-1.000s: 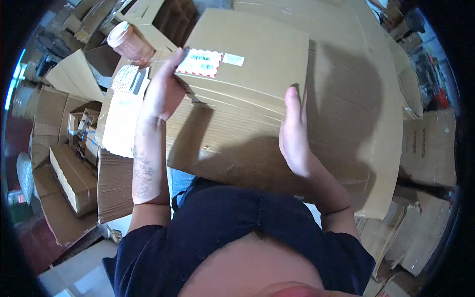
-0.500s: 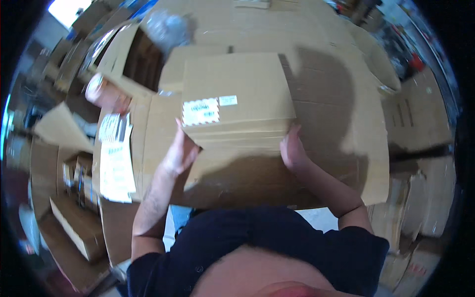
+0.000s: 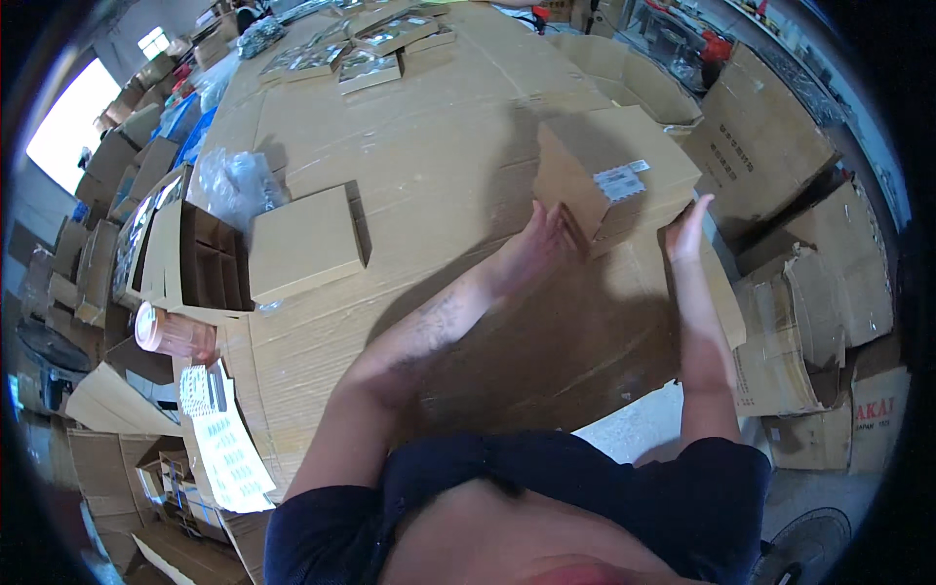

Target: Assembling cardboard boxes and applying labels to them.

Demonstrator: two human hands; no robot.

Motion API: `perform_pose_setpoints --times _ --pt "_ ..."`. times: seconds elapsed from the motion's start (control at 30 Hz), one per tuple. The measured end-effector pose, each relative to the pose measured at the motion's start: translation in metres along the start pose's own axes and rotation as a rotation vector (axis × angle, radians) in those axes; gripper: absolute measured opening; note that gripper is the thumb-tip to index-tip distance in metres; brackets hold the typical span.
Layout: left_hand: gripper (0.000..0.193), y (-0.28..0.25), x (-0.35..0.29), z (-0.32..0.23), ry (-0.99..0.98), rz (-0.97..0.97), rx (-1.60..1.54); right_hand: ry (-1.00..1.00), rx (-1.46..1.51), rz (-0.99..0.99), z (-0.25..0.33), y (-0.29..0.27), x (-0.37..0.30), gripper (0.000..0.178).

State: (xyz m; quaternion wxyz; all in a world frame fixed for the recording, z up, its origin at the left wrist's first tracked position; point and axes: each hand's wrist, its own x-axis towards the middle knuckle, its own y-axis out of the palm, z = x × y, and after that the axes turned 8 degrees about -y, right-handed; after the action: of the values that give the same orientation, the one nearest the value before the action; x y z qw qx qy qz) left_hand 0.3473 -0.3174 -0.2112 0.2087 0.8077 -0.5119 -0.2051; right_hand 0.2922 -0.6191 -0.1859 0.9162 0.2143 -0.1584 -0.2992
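Note:
A brown cardboard box (image 3: 653, 146) with a white printed label on its top is at the right side of the table, its left face in shade. My left hand (image 3: 552, 236) presses against the box's near left corner, fingers partly blurred. On the opposite side, my right hand (image 3: 688, 230) lies along the near right corner, fingers pointing up. Between them the two hands hold the box. Whether its underside rests on the table cannot be made out. A second, flat closed box (image 3: 304, 244) lies to the left of my left arm.
An open box with dividers (image 3: 210, 258), a clear plastic bag (image 3: 239, 183), a pinkish plastic jar (image 3: 174, 331) and label sheets (image 3: 229, 439) line the left edge. Several shallow filled boxes (image 3: 370, 68) lie at the far end. Large cartons (image 3: 760, 146) lean at the right.
Both hands and the labelled box have moved from the table's middle to the right. The flat box behind it is now fully visible. My view has turned, showing more of the table's far end.

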Motion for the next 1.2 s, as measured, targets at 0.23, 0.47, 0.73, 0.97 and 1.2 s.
perform_pose_setpoints --times 0.23,0.47,0.73,0.97,1.2 --pt "0.080 0.014 -0.074 0.020 -0.055 0.078 0.226 -0.342 -0.166 -0.193 -0.001 -0.031 0.003 0.083" --pt "0.073 0.001 -0.204 -0.007 0.127 -0.285 0.409 -0.419 -0.179 -0.102 -0.017 0.013 -0.020 0.081" --pt "0.040 -0.034 -0.307 -0.040 0.264 -1.233 1.510 -1.082 -0.615 -0.273 0.007 0.108 -0.086 0.064" --pt "0.079 -0.118 -0.309 -0.048 -0.214 -2.008 1.512 -0.918 -0.903 0.910 -0.086 0.258 -0.166 0.059" --pt "0.092 -0.118 -0.318 -0.023 0.194 -1.681 1.207 0.189 -0.330 0.966 -0.143 0.311 -0.196 0.043"
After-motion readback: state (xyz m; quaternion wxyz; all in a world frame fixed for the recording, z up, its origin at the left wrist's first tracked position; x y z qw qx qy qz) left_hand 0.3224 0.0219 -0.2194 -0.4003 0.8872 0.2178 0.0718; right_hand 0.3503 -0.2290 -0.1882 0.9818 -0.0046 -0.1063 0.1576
